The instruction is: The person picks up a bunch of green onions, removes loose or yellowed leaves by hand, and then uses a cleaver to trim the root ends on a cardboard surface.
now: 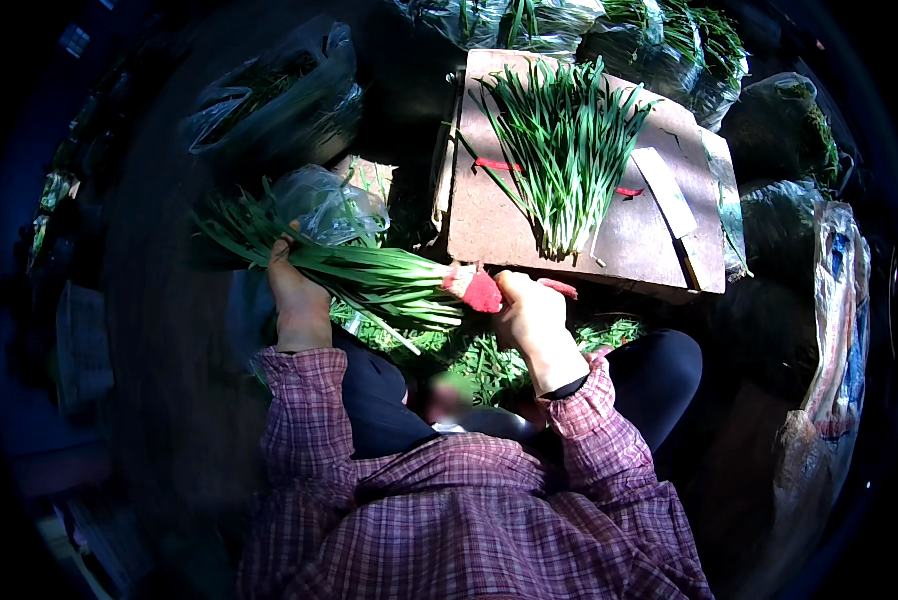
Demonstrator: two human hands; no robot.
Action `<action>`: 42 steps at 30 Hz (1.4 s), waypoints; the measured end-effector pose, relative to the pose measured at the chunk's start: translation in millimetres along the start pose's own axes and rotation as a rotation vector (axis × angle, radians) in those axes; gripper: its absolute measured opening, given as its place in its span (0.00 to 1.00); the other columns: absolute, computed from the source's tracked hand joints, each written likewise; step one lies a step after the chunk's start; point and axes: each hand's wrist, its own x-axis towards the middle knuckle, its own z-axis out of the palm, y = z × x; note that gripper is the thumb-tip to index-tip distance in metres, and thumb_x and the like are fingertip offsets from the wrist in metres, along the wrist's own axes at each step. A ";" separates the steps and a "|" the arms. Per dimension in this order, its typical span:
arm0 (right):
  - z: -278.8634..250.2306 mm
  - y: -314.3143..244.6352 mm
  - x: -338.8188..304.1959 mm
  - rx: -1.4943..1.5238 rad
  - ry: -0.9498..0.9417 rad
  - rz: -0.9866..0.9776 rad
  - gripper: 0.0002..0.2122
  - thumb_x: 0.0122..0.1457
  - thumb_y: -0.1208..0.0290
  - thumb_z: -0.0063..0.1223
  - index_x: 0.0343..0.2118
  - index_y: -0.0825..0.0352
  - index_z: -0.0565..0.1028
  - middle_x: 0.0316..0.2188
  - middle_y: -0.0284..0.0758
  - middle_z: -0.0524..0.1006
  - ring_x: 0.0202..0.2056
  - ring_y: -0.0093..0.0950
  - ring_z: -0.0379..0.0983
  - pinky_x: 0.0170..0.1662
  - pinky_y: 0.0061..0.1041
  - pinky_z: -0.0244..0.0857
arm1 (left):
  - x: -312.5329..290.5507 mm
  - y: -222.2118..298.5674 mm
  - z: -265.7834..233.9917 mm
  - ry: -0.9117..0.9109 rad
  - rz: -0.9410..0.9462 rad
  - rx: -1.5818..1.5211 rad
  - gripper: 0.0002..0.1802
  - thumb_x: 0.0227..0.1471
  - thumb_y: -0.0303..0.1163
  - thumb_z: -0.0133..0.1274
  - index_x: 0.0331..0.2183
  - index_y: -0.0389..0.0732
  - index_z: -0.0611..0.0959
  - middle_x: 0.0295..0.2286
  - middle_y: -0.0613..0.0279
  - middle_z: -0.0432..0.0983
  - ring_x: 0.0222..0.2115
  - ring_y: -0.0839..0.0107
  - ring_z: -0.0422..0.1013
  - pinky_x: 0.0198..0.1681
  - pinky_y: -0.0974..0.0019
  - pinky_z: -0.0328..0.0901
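A bunch of garlic chives [389,275] lies across in front of me, leaf tips to the left and stem ends to the right. My left hand [297,290] is closed round its leafy part. Red band [481,292] wraps the stem ends. My right hand [537,318] is closed at this band, and a loose red end shows beyond its fingers. On a board [489,225] just ahead, a second, fanned-out bunch of chives [569,140] lies over a red strip [497,164]. A broad-bladed knife [665,190] with a dark handle rests on the board's right side.
Clear plastic bags of greens [659,45] stand behind the board, with another bag [279,95] at the far left. A crumpled clear bag [331,205] sits beyond my left hand. Loose green trimmings [494,365] cover the ground between my knees. A woven sack [834,320] stands at right.
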 end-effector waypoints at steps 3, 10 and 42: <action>-21.7 -6.7 -6.6 0.553 0.036 0.340 0.08 0.56 0.75 0.59 0.39 0.67 0.78 0.26 0.38 0.78 0.24 0.23 0.74 0.31 0.24 0.69 | 4.1 35.2 -23.8 -0.219 -0.010 0.026 0.10 0.58 0.35 0.49 0.37 0.41 0.81 0.26 0.69 0.71 0.28 0.73 0.69 0.38 0.64 0.67; 1.3 -45.1 8.9 0.209 -0.010 -0.305 0.18 0.42 0.78 0.58 0.40 0.63 0.75 0.28 0.37 0.75 0.33 0.39 0.76 0.36 0.35 0.69 | -4.9 -0.5 4.7 0.086 0.008 -0.010 0.10 0.55 0.36 0.52 0.37 0.43 0.81 0.38 0.63 0.75 0.41 0.62 0.71 0.50 0.53 0.67; -30.0 -24.7 0.3 1.402 0.108 0.658 0.09 0.61 0.73 0.58 0.41 0.72 0.78 0.28 0.33 0.80 0.24 0.15 0.72 0.25 0.13 0.65 | -21.9 -8.7 -17.4 -0.017 -0.184 -0.194 0.13 0.61 0.35 0.42 0.39 0.42 0.80 0.42 0.61 0.78 0.45 0.61 0.72 0.54 0.52 0.65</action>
